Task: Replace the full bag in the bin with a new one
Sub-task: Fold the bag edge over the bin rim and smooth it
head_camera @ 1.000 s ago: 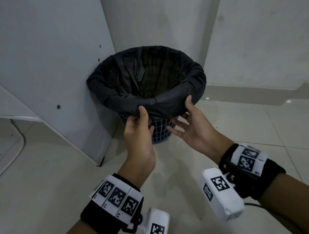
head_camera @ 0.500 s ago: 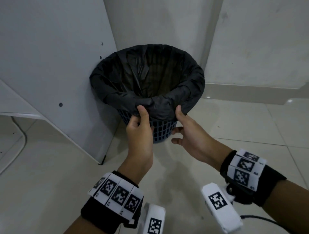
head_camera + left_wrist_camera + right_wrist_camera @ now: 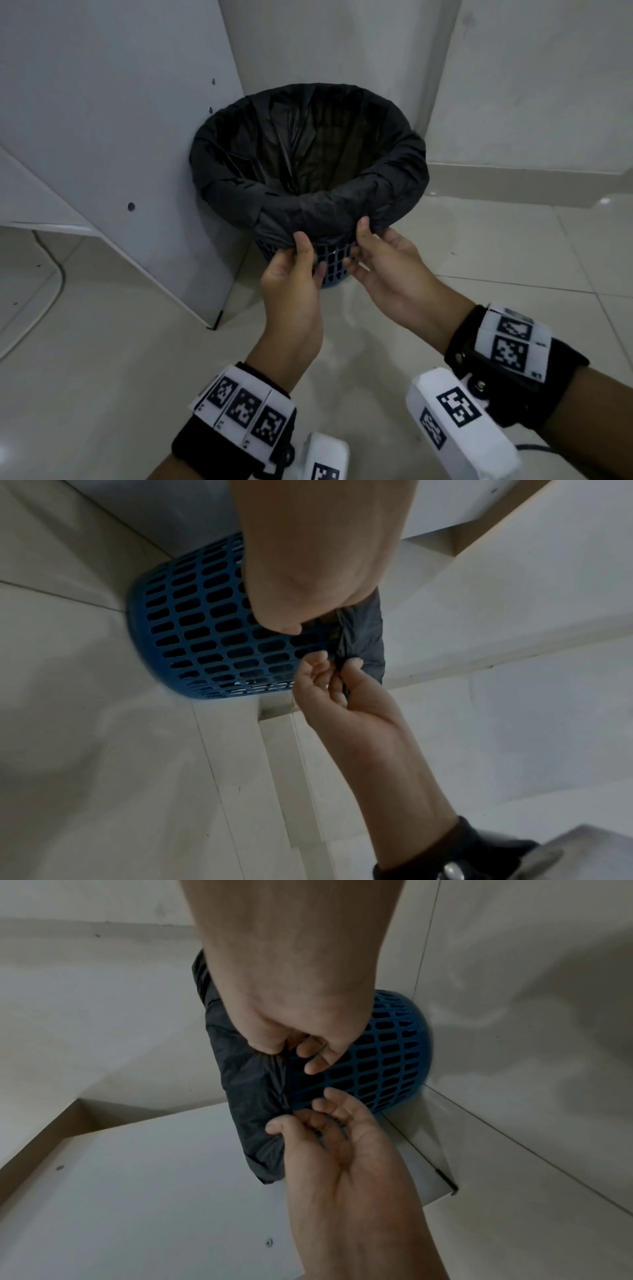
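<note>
A round blue lattice bin [image 3: 334, 263] stands on the floor, lined with a black bag [image 3: 308, 164] whose top is folded down over the rim. The bag looks hollow inside. At the near rim my left hand [image 3: 301, 250] pinches the folded edge between thumb and fingers. My right hand [image 3: 359, 243] pinches the same edge just to its right. In the left wrist view the right hand [image 3: 337, 664] grips a bunched fold of the bag [image 3: 366, 642] against the bin [image 3: 205, 631]. In the right wrist view both the right hand [image 3: 274, 1050] and the left hand [image 3: 284, 1123] hold the bag [image 3: 246, 1091].
A white cabinet panel [image 3: 120, 137] stands close against the bin's left side. Walls meet in a corner [image 3: 442, 85] right behind it. Pale floor tiles [image 3: 496, 240] stretch to the right and towards me. A cable [image 3: 51, 270] lies on the floor at far left.
My right hand slid left along the rim from an open, spread touch and now pinches the bag edge beside the left hand. The left hand kept its pinch.
</note>
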Demonstrator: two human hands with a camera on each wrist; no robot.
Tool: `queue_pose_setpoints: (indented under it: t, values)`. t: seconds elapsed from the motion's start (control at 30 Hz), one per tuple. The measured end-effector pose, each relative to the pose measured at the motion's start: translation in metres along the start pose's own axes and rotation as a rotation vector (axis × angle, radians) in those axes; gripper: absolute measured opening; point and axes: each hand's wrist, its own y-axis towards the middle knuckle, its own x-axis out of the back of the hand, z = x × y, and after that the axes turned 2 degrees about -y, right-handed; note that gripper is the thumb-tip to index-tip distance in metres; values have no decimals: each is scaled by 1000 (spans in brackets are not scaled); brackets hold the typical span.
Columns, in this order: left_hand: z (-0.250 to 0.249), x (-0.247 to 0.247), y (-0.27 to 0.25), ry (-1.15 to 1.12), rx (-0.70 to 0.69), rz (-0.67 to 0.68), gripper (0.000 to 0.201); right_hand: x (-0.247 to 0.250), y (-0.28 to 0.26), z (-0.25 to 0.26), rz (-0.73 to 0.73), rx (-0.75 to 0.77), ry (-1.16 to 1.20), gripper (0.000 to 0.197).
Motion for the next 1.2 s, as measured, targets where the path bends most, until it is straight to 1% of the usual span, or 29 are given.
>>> queue_pose_setpoints:
  t: [0.03,0.1,0.2,0.27,0.3,0.4,0.43,0.53,0.6,0.73,0.77,0.9,0.97,1.03,1.1,1.2]
  values:
    - [0,-1,1,-18,13,7,24,0,2,2,3,8,14,6]
    - [-2,-2,3,-63,34,11,21,1,6,4,18,11,27,8]
    - [-6,-4,5,-146,61,4,27,5,9,6,59,-12,22,11]
    - [-6,-4,5,-178,76,24,32,9,10,7,75,-16,30,11]
    - [-6,-3,4,-177,86,42,31,10,10,7,81,-12,35,12]
    - [-4,-2,5,-163,130,69,23,12,12,7,105,-7,60,22]
    - [-4,-3,6,-164,144,66,22,11,12,7,110,-8,73,23]
    - [-7,-7,11,-175,190,54,20,9,16,9,105,-10,99,15]
    - [-11,-10,14,-192,215,45,17,6,18,11,97,-16,105,13]
    - [-15,-15,14,-190,201,14,10,2,21,12,93,-37,96,14]
    - [-14,-15,13,-168,183,-7,11,1,22,12,89,-41,96,16]
    - [-6,-13,1,-130,94,-99,37,-2,23,12,69,-48,97,18]
    - [-4,-14,-5,-167,115,-122,45,-3,23,12,59,-46,96,17]
    - [-6,-16,-9,-218,179,-146,52,-3,23,12,48,-39,84,15]
    - [-9,-19,-10,-271,238,-166,53,-3,22,11,27,-30,65,12]
    - [-15,-29,-10,-317,257,-158,39,-3,21,11,-2,-17,49,11]
